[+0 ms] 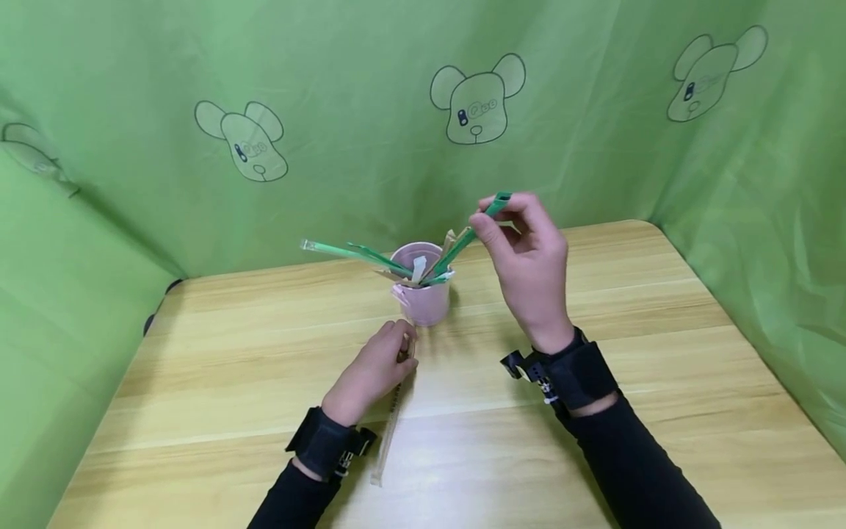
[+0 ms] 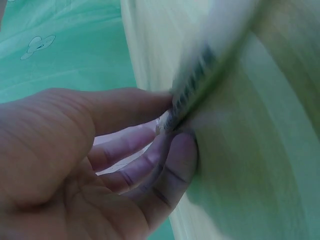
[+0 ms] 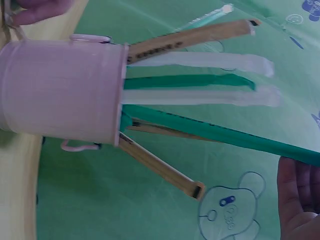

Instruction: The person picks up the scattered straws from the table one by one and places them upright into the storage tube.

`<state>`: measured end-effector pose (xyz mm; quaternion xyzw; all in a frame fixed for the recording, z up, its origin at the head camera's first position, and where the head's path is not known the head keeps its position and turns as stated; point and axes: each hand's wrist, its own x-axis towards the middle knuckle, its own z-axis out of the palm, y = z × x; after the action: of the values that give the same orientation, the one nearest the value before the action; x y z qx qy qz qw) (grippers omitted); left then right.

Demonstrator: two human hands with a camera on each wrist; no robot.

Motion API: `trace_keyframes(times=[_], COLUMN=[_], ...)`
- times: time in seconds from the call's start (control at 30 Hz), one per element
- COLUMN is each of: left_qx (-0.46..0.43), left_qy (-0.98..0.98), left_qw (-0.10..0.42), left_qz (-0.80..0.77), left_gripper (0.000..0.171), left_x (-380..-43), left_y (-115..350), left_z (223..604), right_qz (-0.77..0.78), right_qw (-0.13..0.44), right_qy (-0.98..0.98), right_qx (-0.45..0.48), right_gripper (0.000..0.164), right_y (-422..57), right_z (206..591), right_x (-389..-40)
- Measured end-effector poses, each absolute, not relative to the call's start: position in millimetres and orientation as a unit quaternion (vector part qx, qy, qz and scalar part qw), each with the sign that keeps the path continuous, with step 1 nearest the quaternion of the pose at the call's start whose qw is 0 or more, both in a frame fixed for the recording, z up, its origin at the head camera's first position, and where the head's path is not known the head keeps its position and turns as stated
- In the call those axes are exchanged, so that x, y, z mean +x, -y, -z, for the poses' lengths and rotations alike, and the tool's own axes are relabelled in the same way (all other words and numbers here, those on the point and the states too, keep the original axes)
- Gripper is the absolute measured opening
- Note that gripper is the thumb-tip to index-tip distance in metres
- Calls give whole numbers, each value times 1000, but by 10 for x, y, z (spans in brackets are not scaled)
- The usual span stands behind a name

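Observation:
A small pink bucket [image 1: 426,305] stands upright on the table, holding several wrapped straws in green, brown and white that fan out over its rim. My right hand [image 1: 537,268] pinches the upper end of a long green wrapped straw [image 3: 210,131], whose lower end is inside the bucket. In front of the bucket, my left hand [image 1: 371,369] pinches a slim pale wrapped straw [image 1: 385,452] with dark print, close to the tabletop. The left wrist view shows thumb and fingers meeting on that printed wrapper [image 2: 195,80], which is blurred there.
The wooden table [image 1: 661,382] extends to both sides of the bucket. Behind it hangs a green curtain [image 1: 357,147] printed with bear heads. A light green straw [image 1: 330,250] juts out leftward from the bucket. Small pink handles [image 3: 80,146] sit on the bucket's sides.

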<state>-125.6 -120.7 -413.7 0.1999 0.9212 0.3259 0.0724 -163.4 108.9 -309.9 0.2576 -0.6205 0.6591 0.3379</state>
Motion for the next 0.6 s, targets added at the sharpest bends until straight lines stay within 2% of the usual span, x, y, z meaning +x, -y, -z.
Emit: trace_keyframes(times=[0.23, 0.43, 0.6], left_qx=[200, 177, 143], left_qy=[-923, -937, -948], left_qw=[54, 56, 61], left_qz=[-325, -294, -278], left_gripper=[35, 22, 21], left_x=[-1278, -1251, -1230], left_y=[1209, 1189, 1190], left_z=[4146, 4121, 4107], right_qz=[-638, -634, -592], right_qw=[294, 250, 218], right_qy=[665, 695, 742], right_qx=[253, 230, 227], right_gripper=[20, 17, 15], right_y=[-1013, -942, -895], right_z=[3227, 3410, 3575], right_x=[-1729, -1809, -1860])
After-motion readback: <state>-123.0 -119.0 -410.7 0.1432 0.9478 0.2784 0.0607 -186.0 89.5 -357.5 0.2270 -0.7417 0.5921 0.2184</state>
